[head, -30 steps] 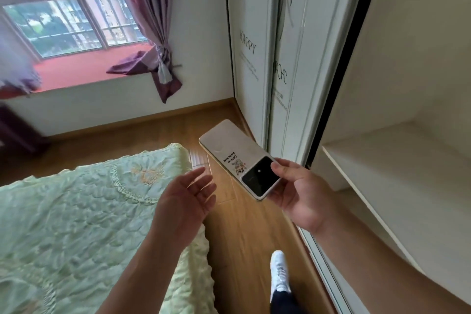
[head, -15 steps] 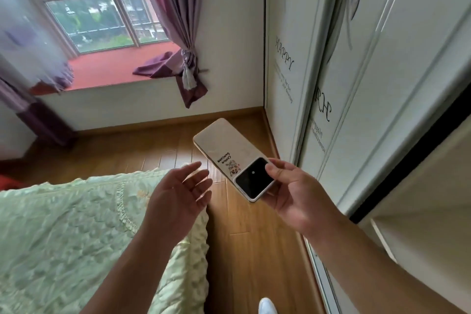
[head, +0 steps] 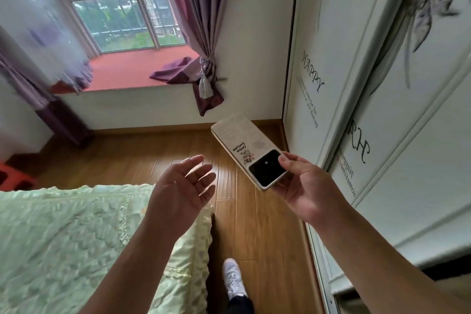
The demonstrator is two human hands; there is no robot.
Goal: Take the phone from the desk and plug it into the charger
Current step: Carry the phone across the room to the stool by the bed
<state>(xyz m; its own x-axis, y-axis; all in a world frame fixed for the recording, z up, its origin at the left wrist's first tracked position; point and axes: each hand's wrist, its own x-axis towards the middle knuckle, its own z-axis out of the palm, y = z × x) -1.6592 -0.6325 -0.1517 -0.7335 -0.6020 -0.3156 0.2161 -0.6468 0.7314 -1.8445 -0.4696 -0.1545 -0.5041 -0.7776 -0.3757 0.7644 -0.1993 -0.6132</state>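
Phone (head: 251,151), pale back up, held in the air over the wood floor (head: 254,211), between bed (head: 76,237) and wardrobe (head: 382,109). Dark camera block at the near end, pinched by the right hand (head: 309,190): thumb on top at the block's edge, fingers (head: 281,185) wrapped under the same end. Long axis running from that grip up and away to the left, toward the wall below the window (head: 114,15); far end free, sticking out well beyond the hand. Charging port presumably on that free end, though too small to tell from here.

Left hand (head: 182,191) just beside the phone, lower and to its left, palm turned up, fingers (head: 201,176) spread and holding nothing, not touching the phone. Nearer to the free end than to the gripped one, so likely the hand to take the cable while the right steadies the phone.

No charger, cable or socket anywhere in view; no surface in view either. Pick-up step judged done, carrying step in hand, plugging in not yet begun. Next move likely to call for finding the charger first, then bringing the free end round to meet the plug.

One white shoe (head: 233,279) on the floor below, close to the bed's corner. Purple curtain (head: 198,20) tied back beside the window, red ledge (head: 137,68) beneath.
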